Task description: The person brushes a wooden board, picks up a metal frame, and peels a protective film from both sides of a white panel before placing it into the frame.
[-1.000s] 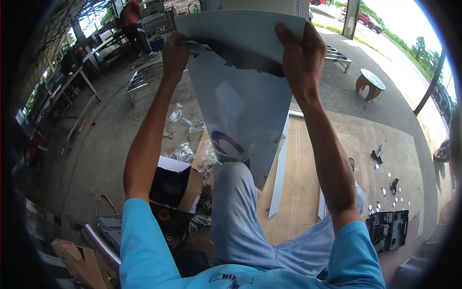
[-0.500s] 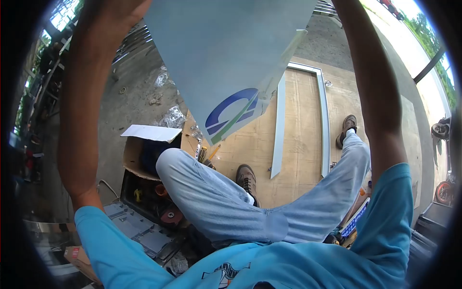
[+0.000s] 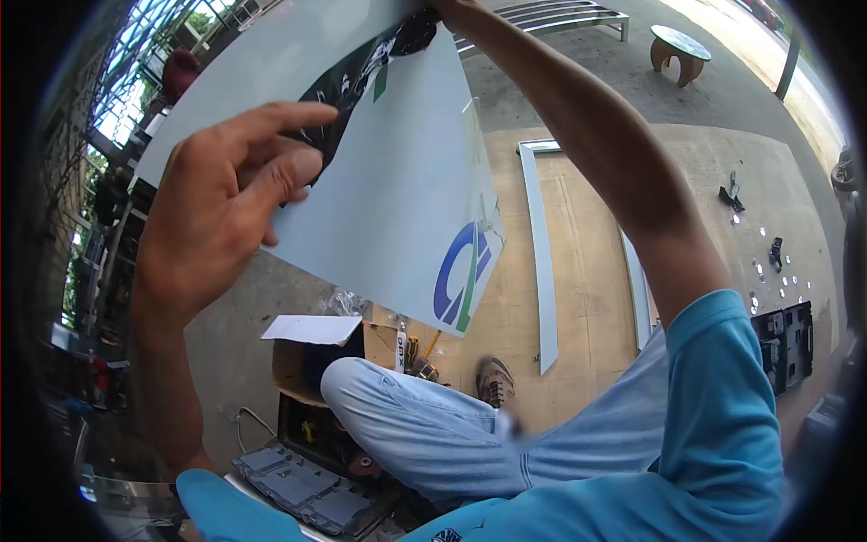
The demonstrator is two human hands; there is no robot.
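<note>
A large pale panel (image 3: pixel 379 217) with a blue and green logo at its lower corner stands tilted in front of me. Crumpled film (image 3: pixel 348 86), black and glossy on its visible side, runs diagonally over its upper part. My left hand (image 3: pixel 221 199) is beside the film's lower end, index finger stretched out and thumb apart, with nothing visible between them. At the top edge, my right hand (image 3: pixel 454 11) is partly cut off by the frame; the film bunches up at its fingers, which are mostly hidden.
A pale metal frame (image 3: pixel 542 262) lies on the wooden board (image 3: pixel 582 298). By my left knee are an open cardboard box (image 3: pixel 293 366) and a tool case with a grey tray (image 3: pixel 307 488). A black case (image 3: pixel 786 348), a small round table (image 3: pixel 682 43) and a slatted bench (image 3: pixel 560 16) are to the right and behind.
The panel's logo corner has shifted right and down, and black film now shows across the panel. My left hand has come down into view with its fingers apart; my right arm has swung left.
</note>
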